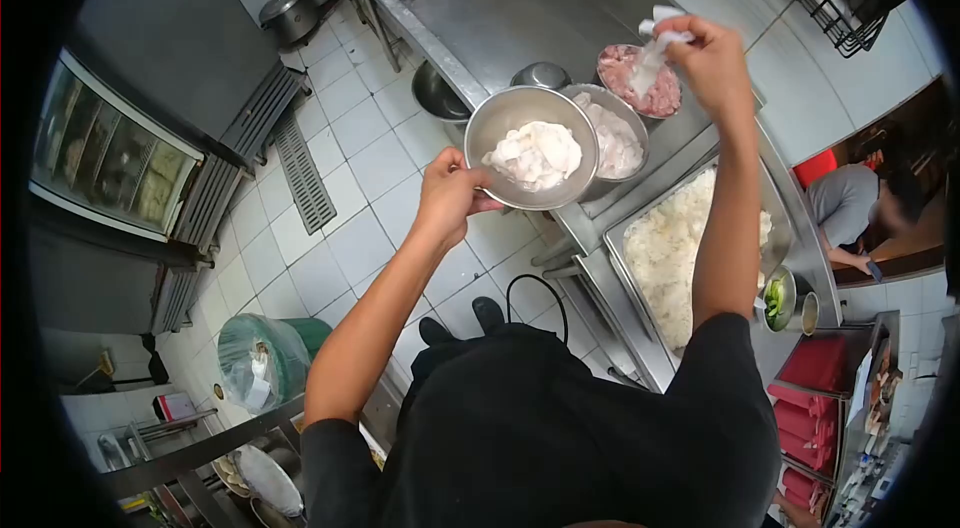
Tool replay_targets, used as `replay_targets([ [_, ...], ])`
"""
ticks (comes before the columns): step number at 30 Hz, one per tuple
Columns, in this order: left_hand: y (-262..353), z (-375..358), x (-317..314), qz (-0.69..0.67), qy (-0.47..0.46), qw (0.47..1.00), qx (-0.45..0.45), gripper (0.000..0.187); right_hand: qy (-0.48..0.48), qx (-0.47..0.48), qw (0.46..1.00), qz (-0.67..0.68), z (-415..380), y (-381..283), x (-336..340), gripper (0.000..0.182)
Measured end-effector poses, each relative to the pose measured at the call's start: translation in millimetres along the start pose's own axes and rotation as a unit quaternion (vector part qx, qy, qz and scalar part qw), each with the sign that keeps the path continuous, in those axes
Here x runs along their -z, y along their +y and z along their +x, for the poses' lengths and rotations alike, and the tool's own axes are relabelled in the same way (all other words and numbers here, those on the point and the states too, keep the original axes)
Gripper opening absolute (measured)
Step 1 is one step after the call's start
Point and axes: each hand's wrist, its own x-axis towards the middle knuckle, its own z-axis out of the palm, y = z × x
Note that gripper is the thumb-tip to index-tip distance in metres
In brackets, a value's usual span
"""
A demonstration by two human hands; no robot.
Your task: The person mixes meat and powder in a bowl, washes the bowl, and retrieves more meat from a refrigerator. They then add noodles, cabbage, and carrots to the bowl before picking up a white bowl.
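Metal counter (510,13), steel bowl (482,131) of pale raw meat (538,154) near its corner, left hand (450,193) closed on the bowl's rim, right hand (708,58) pinching limp white material (650,58) over pink raw meat (660,96)

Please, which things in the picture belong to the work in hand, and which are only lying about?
Seemingly in use:
left hand, holding the metal bowl of pale food
right hand, holding a limp white piece
pink meat, below it

Probably just lying about:
lidded pot
green bin
green vegetables
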Motion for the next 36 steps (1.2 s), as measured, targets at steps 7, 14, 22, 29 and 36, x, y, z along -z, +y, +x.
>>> replay_targets([
  [7,-21,23,-17,-0.087,0.029,0.994,-0.056,0.024,-0.148,0.066,0.921,-0.355,-10,153,-36,0.025],
  [14,-79,17,-36,-0.175,0.138,0.959,-0.174,0.027,-0.22,0.095,0.932,-0.271,-42,21,-110,0.047],
  [22,-119,-45,33,-0.147,0.368,0.902,-0.174,0.023,-0.356,0.305,0.857,-0.216,-107,3,-277,0.031],
  [29,-184,-199,90,-0.242,0.509,0.812,-0.153,0.028,-0.497,0.425,0.748,-0.112,-217,-100,-337,0.018],
  [36,-258,-342,88,-0.303,0.601,0.707,-0.216,0.024,-0.535,0.516,0.669,0.026,-364,-157,-337,0.027],
])
